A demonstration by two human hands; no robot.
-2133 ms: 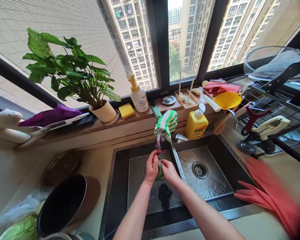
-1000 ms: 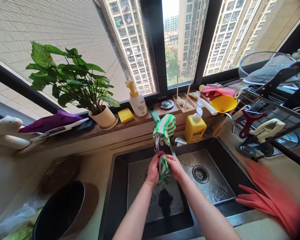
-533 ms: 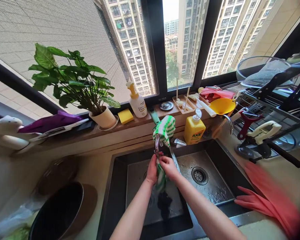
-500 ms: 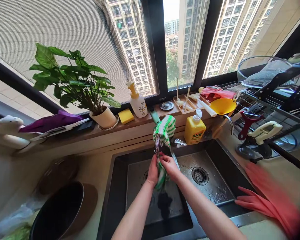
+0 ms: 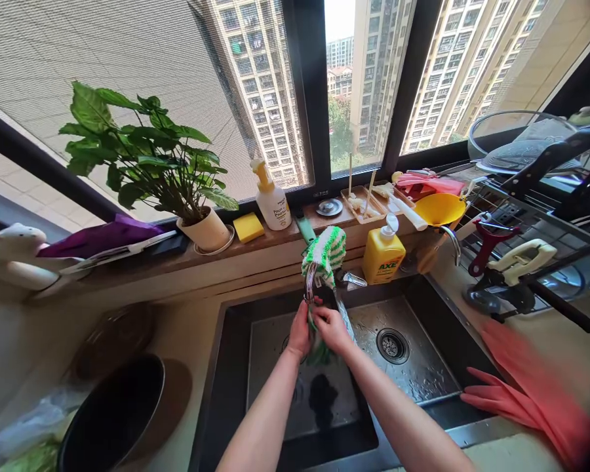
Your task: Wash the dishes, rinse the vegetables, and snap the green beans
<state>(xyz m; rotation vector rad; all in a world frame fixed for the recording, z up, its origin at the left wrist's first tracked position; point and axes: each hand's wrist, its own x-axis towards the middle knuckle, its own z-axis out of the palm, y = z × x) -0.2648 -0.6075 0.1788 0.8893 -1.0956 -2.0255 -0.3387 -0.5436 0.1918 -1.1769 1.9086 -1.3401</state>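
Under the running tap (image 5: 310, 285), my left hand (image 5: 301, 330) and my right hand (image 5: 332, 329) are close together over the left sink basin (image 5: 270, 400). Both are closed on a wet green-and-white cloth (image 5: 319, 351), which hangs below the fingers and is smeared by motion. My fingers hide its upper part. A striped green-and-white fluffy cloth (image 5: 327, 249) is draped over the top of the tap, just beyond my hands. The tap lever (image 5: 354, 280) sticks out to the right.
Right of the tap stands a yellow soap bottle (image 5: 383, 252). Pink rubber gloves (image 5: 516, 387) lie on the right counter, below a dish rack (image 5: 531, 216). A dark pot (image 5: 113, 413) stands at left. On the sill are a potted plant (image 5: 147, 157), a yellow sponge (image 5: 248, 227) and a pump bottle (image 5: 273, 206).
The cloth in my hands has swung and bunched, with less of it showing between them. My right hand has shifted slightly left, towards the left one.
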